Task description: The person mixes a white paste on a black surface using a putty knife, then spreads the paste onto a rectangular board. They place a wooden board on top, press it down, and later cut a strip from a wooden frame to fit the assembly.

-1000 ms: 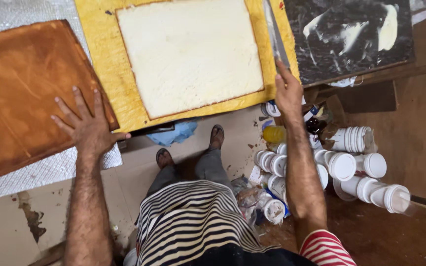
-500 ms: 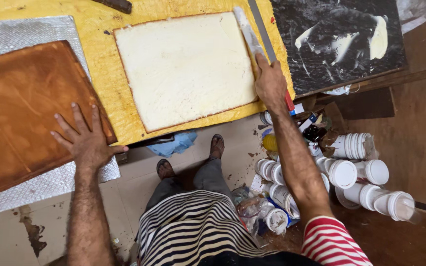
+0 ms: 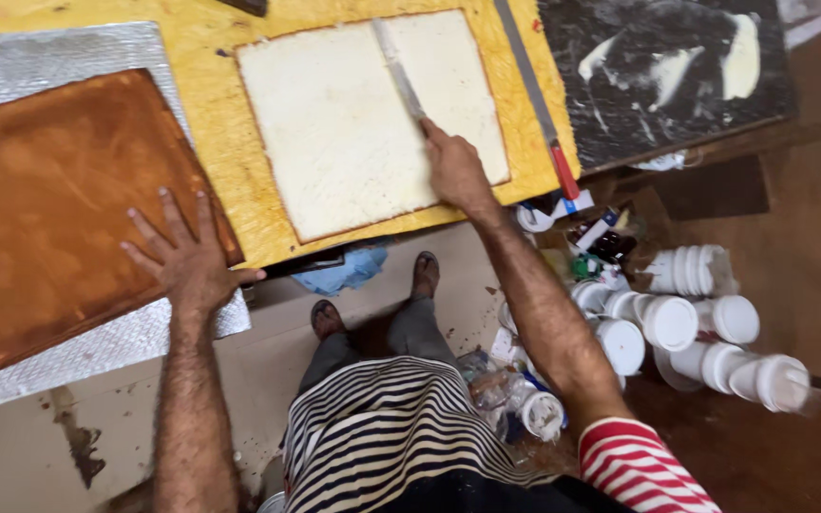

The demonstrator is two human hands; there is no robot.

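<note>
Steel palette knife (image 3: 397, 71) lies on our cream panel (image 3: 334, 133), gripped in our closed right hand (image 3: 455, 171), blade running up-left away from it; our left hand (image 3: 182, 256) rests spread open on the brown board (image 3: 49, 209)

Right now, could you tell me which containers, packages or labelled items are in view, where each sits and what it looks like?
White plastic jars: a cluster lying on the floor at the right, round, white-lidded.
Small dark bottles: on the floor under the bench edge, with pale labels too small to make out.
Clear bags: crumpled on the floor by the right forearm.
No signs or screens are visible.
</note>
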